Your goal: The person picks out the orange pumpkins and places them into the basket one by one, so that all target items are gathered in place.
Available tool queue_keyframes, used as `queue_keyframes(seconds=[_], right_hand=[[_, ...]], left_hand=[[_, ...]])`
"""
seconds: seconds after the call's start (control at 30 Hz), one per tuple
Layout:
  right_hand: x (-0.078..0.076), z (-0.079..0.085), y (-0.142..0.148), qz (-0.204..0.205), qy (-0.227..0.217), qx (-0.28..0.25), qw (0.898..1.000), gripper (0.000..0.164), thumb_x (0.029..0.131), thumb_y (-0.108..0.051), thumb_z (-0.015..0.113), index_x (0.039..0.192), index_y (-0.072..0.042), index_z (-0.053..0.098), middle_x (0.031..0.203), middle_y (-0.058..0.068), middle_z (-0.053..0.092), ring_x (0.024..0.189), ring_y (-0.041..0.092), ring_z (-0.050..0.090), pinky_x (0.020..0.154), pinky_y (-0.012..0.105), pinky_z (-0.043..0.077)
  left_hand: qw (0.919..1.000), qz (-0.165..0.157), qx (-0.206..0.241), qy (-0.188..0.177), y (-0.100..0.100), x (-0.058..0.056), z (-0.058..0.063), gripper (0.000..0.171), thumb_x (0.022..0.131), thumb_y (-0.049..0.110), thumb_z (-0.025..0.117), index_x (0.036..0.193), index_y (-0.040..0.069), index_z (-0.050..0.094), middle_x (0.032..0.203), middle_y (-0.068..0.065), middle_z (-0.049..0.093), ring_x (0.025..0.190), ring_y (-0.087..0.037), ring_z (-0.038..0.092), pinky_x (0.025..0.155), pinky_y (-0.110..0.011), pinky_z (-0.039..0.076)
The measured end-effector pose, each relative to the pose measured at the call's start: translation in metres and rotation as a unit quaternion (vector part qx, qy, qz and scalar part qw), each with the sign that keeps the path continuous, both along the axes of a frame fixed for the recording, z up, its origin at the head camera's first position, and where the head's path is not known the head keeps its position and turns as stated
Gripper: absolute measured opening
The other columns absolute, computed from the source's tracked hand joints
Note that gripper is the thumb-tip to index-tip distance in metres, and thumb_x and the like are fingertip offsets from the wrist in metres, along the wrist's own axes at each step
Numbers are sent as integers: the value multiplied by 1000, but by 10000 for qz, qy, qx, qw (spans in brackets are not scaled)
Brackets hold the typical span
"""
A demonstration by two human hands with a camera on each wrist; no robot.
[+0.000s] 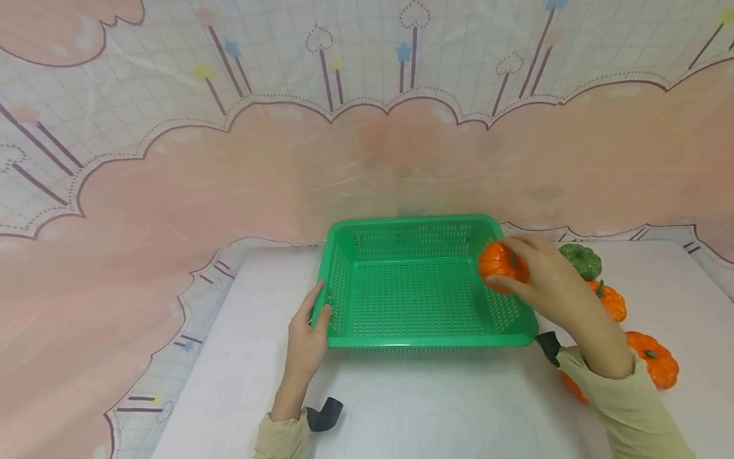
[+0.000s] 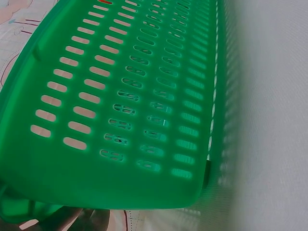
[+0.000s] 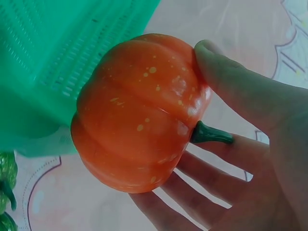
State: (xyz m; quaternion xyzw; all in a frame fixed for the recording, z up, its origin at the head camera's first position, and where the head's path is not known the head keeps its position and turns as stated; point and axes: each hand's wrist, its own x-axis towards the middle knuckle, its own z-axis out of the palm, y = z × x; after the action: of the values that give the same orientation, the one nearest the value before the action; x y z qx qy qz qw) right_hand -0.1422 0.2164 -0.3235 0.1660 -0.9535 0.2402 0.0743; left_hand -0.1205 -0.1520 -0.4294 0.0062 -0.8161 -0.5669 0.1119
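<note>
A green perforated plastic basket [image 1: 424, 341] stands on the white tabletop, with its bare floor showing in the head view. My left hand [image 1: 306, 338] grips its left rim, thumb toward the inside. The basket's side wall [image 2: 120, 178] fills most of the left wrist view, with dark fingers [image 2: 94, 221] below its rim. My right hand [image 1: 550, 280] holds an orange toy pumpkin [image 1: 493, 264] over the basket's right end. Seen from the right wrist, thumb and fingers lie around this speckled pumpkin [image 3: 139, 115], its green stem toward the palm.
Right of the basket sit a green pumpkin [image 1: 582, 260] and orange ones, one behind the forearm [image 1: 610, 303], one farther right [image 1: 655, 361] and one partly hidden by the sleeve [image 1: 573, 387]. A patterned pink and white cloth [image 1: 258, 172] hangs behind the table.
</note>
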Motion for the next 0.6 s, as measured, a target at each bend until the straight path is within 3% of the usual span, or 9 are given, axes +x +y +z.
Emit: queue_keyframes(seconds=[0.6], right_hand=[[-15, -1, -34, 488, 25, 32, 9988, 60, 88, -27, 77, 132, 7, 56, 133, 25, 54, 119, 42, 53, 97, 58, 50]], left_hand=[[10000, -2, 66, -23, -1, 1, -1, 50, 103, 10, 48, 152, 14, 41, 157, -14, 38, 145, -32, 36, 116, -50, 36]])
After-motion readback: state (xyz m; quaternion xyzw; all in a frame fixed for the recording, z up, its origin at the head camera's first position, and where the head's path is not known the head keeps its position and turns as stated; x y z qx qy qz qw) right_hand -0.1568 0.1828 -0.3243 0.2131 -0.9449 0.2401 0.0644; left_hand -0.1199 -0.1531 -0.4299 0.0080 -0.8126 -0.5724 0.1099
